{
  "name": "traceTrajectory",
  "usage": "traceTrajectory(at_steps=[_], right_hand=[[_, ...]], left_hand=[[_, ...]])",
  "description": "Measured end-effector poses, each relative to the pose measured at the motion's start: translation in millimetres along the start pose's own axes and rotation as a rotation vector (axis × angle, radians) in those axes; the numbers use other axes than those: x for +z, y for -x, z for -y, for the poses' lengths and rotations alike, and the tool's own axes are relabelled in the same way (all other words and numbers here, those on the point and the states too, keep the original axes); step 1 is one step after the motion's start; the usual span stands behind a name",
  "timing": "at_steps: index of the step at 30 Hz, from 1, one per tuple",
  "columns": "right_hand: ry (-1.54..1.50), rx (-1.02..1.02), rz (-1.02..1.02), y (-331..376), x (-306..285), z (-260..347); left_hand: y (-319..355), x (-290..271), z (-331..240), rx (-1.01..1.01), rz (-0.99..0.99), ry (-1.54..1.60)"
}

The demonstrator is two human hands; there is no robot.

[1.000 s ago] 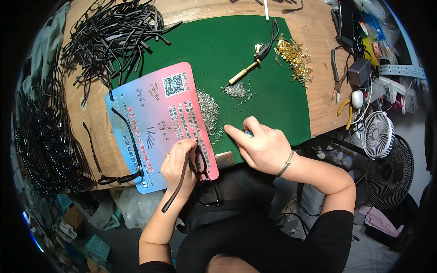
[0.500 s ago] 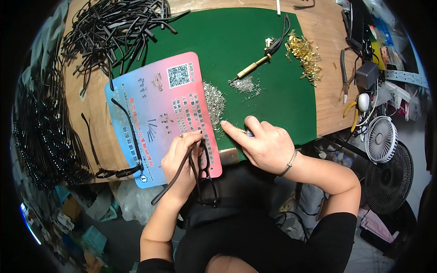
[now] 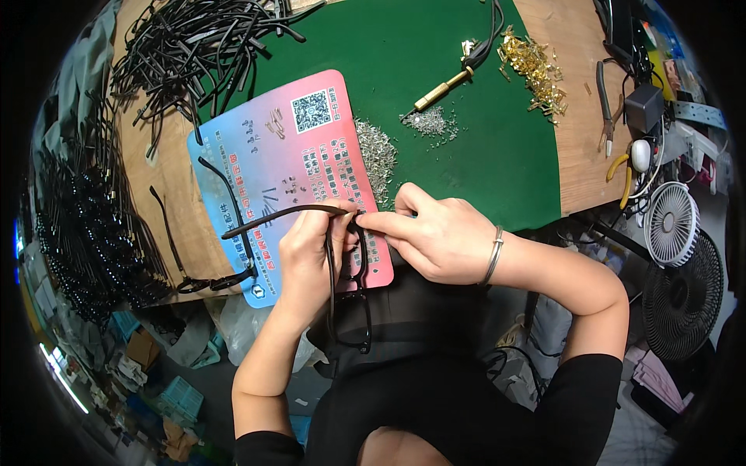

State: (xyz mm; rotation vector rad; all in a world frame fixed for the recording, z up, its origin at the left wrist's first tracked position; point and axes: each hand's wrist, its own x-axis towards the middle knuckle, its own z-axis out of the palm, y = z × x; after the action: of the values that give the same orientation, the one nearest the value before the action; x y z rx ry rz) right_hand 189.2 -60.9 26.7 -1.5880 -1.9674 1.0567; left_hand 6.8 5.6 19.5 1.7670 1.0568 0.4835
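My left hand [image 3: 305, 252] is closed round a black eyeglass frame [image 3: 368, 320] at the near edge of the mat. A dark temple arm [image 3: 284, 214] sticks out to the left from between my left fingertips. My right hand [image 3: 454, 239] reaches in from the right, its index fingertip touching the frame's hinge corner beside my left fingers. The right fingers are drawn together in a pinch; anything tiny between them is hidden. Under the left hand lies a pink and blue printed mat [image 3: 268, 175], with small metal parts on it.
Silver screws [image 3: 377, 159] are heaped beside the mat on a green work surface [image 3: 497, 171]. A brass screwdriver [image 3: 443, 89] lies near a smaller silver pile. Gold pieces [image 3: 535, 70] lie farther right, black temple arms [image 3: 210, 46] far left. Another pair of glasses [image 3: 221, 281] rests on the mat's left edge.
My right hand has moved from the silver screw pile to the frame's hinge. The temple arm in my left hand has swung up from slanting down to pointing left. The whole view has shifted slightly.
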Motion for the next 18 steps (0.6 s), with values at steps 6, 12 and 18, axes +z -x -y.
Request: traceTrajectory(at_steps=[6,12,18], right_hand=[[0.011,-0.058,0.006,-3.4,-1.5,-3.5],[0.415,-0.319,-0.037,-14.7,-9.7,-9.4],[0.387,-0.324,-0.027,-19.5,-9.7,-10.0]], left_hand=[[2.3,2.8,5.6,0.024,-0.044,-0.022],[2.5,7.4,8.2,0.118,-0.105,-0.116],[2.7,10.0,13.1,0.173,-0.151,-0.167]])
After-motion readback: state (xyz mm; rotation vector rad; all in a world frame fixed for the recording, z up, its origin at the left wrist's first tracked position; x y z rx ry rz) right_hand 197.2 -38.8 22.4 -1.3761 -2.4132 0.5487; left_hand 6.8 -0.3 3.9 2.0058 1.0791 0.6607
